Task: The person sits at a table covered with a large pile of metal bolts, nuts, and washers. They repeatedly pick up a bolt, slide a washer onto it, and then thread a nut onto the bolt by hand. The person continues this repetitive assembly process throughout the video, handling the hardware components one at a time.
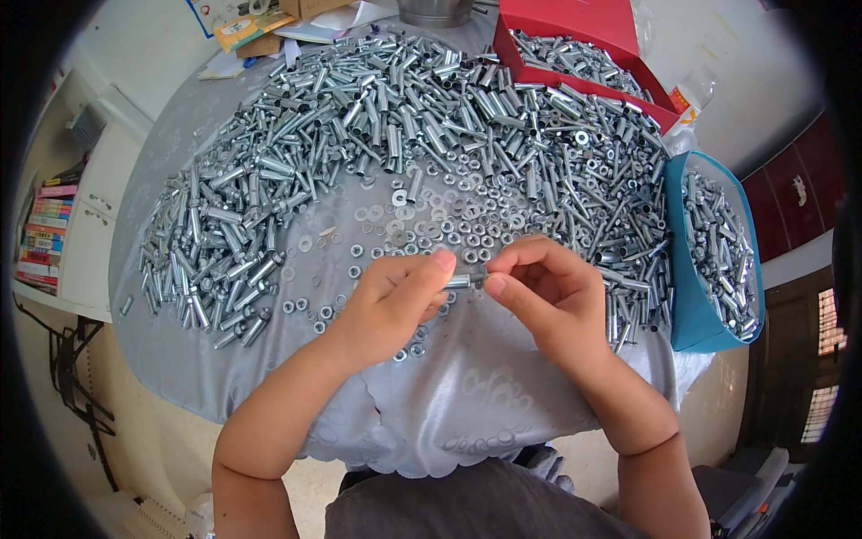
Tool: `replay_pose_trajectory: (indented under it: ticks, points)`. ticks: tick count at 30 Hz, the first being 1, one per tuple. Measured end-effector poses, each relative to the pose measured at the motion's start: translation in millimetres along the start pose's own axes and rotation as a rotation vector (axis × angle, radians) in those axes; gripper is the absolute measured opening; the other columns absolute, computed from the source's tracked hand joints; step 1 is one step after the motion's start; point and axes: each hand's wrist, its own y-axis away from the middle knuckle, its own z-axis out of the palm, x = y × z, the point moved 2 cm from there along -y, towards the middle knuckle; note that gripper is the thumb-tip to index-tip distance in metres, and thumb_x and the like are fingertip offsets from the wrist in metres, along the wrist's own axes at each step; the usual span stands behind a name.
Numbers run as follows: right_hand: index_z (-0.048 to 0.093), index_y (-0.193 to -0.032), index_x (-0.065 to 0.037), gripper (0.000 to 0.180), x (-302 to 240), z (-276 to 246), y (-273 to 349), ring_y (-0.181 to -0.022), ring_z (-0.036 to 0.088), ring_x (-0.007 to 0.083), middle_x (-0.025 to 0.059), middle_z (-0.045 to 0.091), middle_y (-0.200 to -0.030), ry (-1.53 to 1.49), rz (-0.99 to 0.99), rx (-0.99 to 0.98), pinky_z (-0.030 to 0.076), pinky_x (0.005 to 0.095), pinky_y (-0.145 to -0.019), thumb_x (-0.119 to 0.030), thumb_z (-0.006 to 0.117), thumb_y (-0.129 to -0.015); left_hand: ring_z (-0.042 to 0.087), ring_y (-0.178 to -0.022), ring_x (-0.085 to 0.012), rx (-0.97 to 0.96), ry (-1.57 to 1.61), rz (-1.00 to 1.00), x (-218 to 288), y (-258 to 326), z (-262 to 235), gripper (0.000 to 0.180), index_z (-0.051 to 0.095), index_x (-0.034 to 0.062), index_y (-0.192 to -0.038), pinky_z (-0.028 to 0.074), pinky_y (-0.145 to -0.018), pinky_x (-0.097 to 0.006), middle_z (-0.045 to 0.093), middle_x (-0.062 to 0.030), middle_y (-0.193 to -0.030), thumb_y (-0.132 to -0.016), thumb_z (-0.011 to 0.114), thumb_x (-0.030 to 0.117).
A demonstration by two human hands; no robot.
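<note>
My left hand [391,301] is closed round a shiny metal sleeve anchor bolt [460,281], which lies level and points right out of the fingers. Its far end meets the fingertips of my right hand [557,301]. Thumb and forefinger there pinch a small thin metal piece at the bolt's tip; it looks like a washer seen edge-on, partly hidden by the fingers. Just beyond both hands, loose nuts [473,241] and flat washers [404,213] lie scattered on the grey tablecloth [422,395]. A few nuts also lie below my left hand.
A wide heap of metal sleeves and bolts [386,108] curves round the far side. Finished-looking anchors [224,269] pile at the left. A red box [575,27] at the back right and a teal bin [696,323] on the right hold more metal parts.
</note>
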Motion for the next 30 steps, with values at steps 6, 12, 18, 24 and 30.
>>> replay_pose_trajectory:
  ticks: [6,12,18,24,30]
  points:
    - [0.061,-0.092,0.001,0.016,1,3,1,-0.067,0.052,0.0099,0.0047,0.059,-0.085,0.315,-0.243,-0.019,0.041,0.0214,-0.057,-0.005,0.066,-0.078,0.028,-0.050,-0.0026,0.042,-0.130,0.007,-2,2,4,0.045,0.042,0.0083,-0.057,0.025,-0.046,-0.023,0.035,0.0073,-0.054,-0.094,0.043,0.035]
    - [0.062,-0.093,-0.001,0.018,-3,6,1,-0.068,0.053,0.0115,0.0052,0.059,-0.085,0.251,-0.274,-0.013,0.041,0.0231,-0.059,-0.006,0.068,-0.076,0.030,-0.049,-0.0038,0.003,0.043,-0.045,6,2,5,0.045,0.038,0.0106,-0.055,0.027,-0.047,-0.023,0.034,0.0065,-0.053,-0.093,0.044,0.035]
    - [0.062,-0.093,-0.002,0.020,-1,-2,-3,-0.071,0.054,0.0130,0.0059,0.060,-0.081,0.362,-0.332,0.033,0.041,0.0241,-0.062,-0.005,0.069,-0.074,0.024,-0.044,-0.0100,0.041,0.493,-0.068,22,1,-17,0.046,0.020,0.0159,-0.052,0.023,-0.045,-0.025,0.022,0.0032,-0.048,-0.092,0.032,0.036]
    - [0.064,-0.089,-0.004,0.015,-9,2,-13,-0.083,0.058,0.0255,0.0096,0.062,-0.090,0.781,-0.338,-0.016,0.046,0.0336,-0.074,-0.003,0.065,-0.074,0.022,-0.043,-0.0098,0.145,0.558,0.166,46,2,-57,0.045,0.021,0.0160,-0.052,0.022,-0.043,-0.026,0.019,0.0036,-0.049,-0.092,0.031,0.034]
    - [0.063,-0.094,-0.004,0.020,-8,24,-34,-0.088,0.056,0.0282,0.0103,0.061,-0.094,1.044,-0.474,-0.271,0.046,0.0368,-0.077,-0.006,0.064,-0.074,0.022,-0.043,-0.0093,0.213,0.550,0.250,56,4,-75,0.045,0.022,0.0162,-0.052,0.023,-0.043,-0.026,0.018,0.0041,-0.048,-0.091,0.035,0.033]
